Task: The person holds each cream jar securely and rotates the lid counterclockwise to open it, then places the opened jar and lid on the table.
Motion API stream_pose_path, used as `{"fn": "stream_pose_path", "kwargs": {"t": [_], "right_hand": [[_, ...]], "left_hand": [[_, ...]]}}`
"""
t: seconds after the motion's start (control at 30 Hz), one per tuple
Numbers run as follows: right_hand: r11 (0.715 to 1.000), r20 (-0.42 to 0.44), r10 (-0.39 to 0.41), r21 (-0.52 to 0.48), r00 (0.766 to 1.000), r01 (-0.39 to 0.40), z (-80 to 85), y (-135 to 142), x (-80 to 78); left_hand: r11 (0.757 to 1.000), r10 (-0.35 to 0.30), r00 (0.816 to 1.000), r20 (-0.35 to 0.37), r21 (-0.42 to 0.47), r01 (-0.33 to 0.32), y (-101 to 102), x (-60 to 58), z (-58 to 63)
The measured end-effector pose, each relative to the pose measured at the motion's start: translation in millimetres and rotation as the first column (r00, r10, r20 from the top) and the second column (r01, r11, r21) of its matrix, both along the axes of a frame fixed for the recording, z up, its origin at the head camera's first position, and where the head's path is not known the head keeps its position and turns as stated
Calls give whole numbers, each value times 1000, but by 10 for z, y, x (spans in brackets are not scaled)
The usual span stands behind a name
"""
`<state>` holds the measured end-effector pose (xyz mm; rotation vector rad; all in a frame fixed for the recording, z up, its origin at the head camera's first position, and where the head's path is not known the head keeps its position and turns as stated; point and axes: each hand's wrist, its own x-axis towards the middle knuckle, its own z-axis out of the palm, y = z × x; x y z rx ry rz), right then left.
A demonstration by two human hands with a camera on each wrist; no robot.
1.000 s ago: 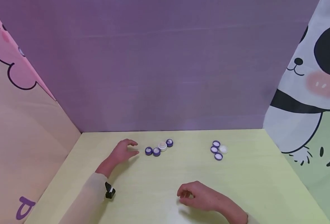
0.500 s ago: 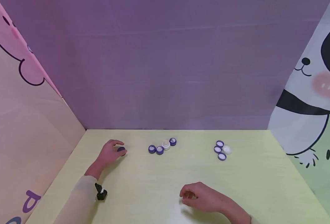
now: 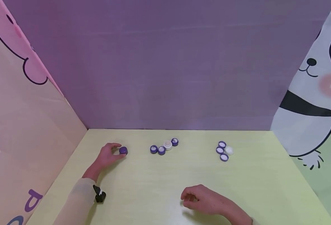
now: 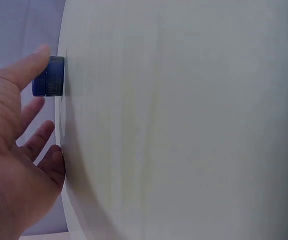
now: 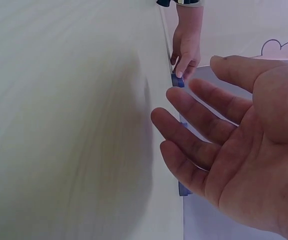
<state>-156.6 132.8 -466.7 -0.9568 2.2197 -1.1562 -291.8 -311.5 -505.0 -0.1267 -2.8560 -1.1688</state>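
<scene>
A small round jar with a purple lid stands on the pale yellow table at the left. My left hand is around its left side, index finger behind and thumb in front, with a gap showing between palm and jar. In the left wrist view the thumb lies against or just beside the blue-looking jar; contact cannot be made out. My right hand hovers over the front of the table, fingers loosely bent and holding nothing, as the right wrist view also shows.
Mid-table at the back are a white jar and three purple ones, seemingly uncovered. Farther right lie purple-rimmed, white-centred caps and a white cap. A purple backdrop and printed side walls enclose the table.
My left hand moved left with the purple jar to the table's left part. Its fingers then spread and drew back a little from the jar. The right hand barely moved.
</scene>
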Motion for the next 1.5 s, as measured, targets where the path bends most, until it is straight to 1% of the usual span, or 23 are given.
{"fn": "stream_pose_path", "kwargs": {"t": [0.1,0.17,0.27,0.4,0.5,0.67,0.7,0.87,1.03,1.13,1.27,1.4,1.5], "right_hand": [[1000,-1,6,-9,1000,-6,0,-14,-4],[1000,5,8,-17,1000,-8,-5,-30,-5],[1000,6,-1,-19,1000,1,-18,-56,-8],[999,-15,-28,-16,999,28,-38,-83,-9],[999,-33,-45,-25,998,44,-44,-84,-11],[994,-37,-100,-43,994,98,-41,27,1],[992,-30,-115,-47,993,113,-42,59,2],[986,-31,-157,-61,987,155,-105,220,-2],[981,-21,-187,-64,982,186,-173,352,28],[978,-14,-198,-77,980,196,-175,397,54],[976,-7,-204,-84,979,203,-182,446,82],[976,-9,-201,-86,980,199,-177,479,109],[977,-11,-199,-85,980,198,-169,487,125]], "left_hand": [[998,-12,1000,-24,-67,10,8,-35,13],[995,-8,1000,-26,-101,5,14,-51,24],[992,-5,1000,-17,-126,3,20,-55,37],[993,3,1000,12,-119,-1,13,-71,12],[993,4,1000,11,-116,-3,4,-87,-11],[995,21,1000,13,-101,-19,20,-89,-11],[995,18,1000,4,-100,-18,28,-87,-5],[999,1,1000,-2,-54,-1,52,-90,5],[1000,-12,999,49,3,12,102,-72,22],[999,-19,999,45,42,17,159,-34,45],[995,-36,999,3,91,36,261,16,44],[988,-46,999,-27,146,50,372,105,53],[982,-38,999,-25,186,42,450,195,77]]}}
